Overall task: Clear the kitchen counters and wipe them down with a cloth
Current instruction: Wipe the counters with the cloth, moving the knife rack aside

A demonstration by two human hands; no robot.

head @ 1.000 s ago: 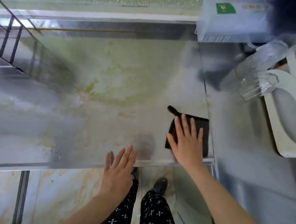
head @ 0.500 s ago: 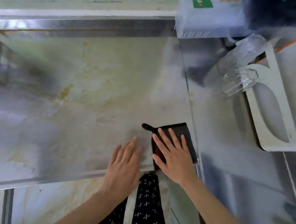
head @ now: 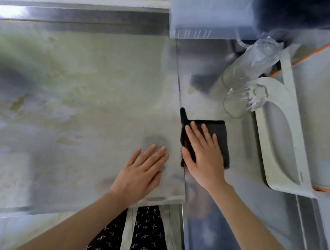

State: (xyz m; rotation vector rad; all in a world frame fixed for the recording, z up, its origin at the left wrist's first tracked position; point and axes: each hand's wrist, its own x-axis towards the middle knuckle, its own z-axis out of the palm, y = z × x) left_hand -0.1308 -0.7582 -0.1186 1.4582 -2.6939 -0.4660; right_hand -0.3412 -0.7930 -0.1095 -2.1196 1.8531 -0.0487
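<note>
Head view only. Pressing down on dark cloth [head: 224, 130] w/ R hand [head: 203, 156]: palm flat, fingers straight, slightly spread, no pinch, no curl round it. Lying flat, folded to approx a rectangle, across the seam btw stained steel counter [head: 83, 103] and adjoining steel section [head: 204, 106] to the right, mostly on the latter; thin tail poking out at far-left corner. Resting L hand [head: 141, 174] flat on stained counter just beside cloth, not touching it, fingers straight and close together, holding nothing. Beyond cloth on right section: clear glass jars [head: 250, 68], near but apart from cloth, upright or leaning can't tell; white tray [head: 288, 100] to the right, near, not touching; pale appliance w/ green label [head: 207, 16] at back. Blurry at far left, so no call on detail there. Handling, as judgement: prob light, soft, limp, thin-ish; no stiffness, so apt to bunch or fold if shoved from one edge; better driven w/ flat palm over ctr, pressure spread, as here. Maybe damp, hence some drag on steel, but can't confirm. For lifting: pinch at a corner or the tail, or gather from the middle. Not fragile itself; risk instead from glass jars nearby: fragile, prob slippery, liable to tip or roll if knocked by a fwd stroke. Wiping underway by the look of it; right section not cleared yet.
</note>
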